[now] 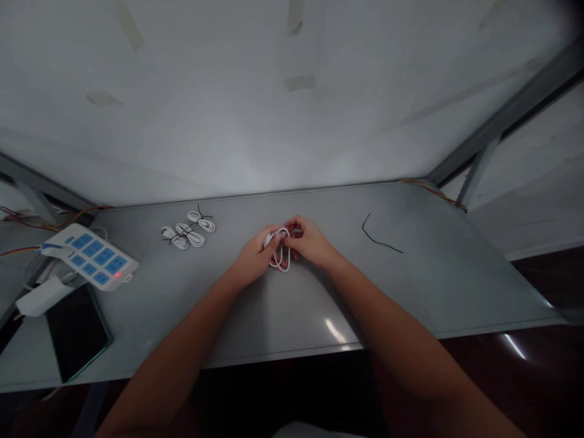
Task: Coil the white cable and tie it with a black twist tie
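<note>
White cable (279, 252) coil is pinched by left hand (256, 254) & right hand (309, 240); loops best kept even, grip tight, w/ black tie (379, 238) near.

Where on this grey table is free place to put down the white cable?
Bare patches: between the hands and the near table edge, and between the black wire tie and the table's right end. Crowded: the left, with cable bundles, power strip, phone.

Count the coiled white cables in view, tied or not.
4. Three tied bundles lie on the table left of the hands: one, one, one. The fourth coil is held between left hand and right hand. None seem hidden.
</note>
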A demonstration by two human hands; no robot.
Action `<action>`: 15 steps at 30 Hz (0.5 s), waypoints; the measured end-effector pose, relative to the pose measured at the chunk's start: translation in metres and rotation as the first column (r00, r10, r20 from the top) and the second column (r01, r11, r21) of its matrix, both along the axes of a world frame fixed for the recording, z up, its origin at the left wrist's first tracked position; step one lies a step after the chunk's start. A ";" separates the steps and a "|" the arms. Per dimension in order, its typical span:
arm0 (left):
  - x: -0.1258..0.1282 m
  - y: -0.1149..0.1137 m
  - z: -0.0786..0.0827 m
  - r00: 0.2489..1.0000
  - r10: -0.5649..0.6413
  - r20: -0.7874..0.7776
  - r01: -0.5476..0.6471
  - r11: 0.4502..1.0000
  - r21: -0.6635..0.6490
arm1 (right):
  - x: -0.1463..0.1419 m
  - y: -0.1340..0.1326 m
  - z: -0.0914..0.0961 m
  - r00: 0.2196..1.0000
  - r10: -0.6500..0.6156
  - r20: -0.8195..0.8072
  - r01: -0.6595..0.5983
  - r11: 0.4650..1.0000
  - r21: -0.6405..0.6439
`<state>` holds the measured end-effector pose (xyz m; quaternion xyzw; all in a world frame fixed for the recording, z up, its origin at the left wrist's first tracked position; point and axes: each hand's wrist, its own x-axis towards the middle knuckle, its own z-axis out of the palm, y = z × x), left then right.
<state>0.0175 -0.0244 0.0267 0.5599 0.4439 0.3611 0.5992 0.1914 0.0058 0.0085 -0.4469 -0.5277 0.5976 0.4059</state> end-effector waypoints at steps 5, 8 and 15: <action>-0.003 0.002 0.002 1.000 0.018 0.024 -0.017 1.000 -0.021 | 0.004 0.005 0.002 0.995 -0.032 -0.096 0.032 0.999 -0.011; -0.005 0.004 0.000 0.997 0.072 -0.022 -0.073 0.997 -0.013 | 0.008 0.008 0.005 0.991 -0.048 -0.127 0.049 0.999 0.004; -0.010 0.012 -0.013 0.965 0.257 -0.044 -0.257 0.966 0.012 | 0.019 0.008 0.009 0.999 0.011 0.041 -0.011 1.000 0.016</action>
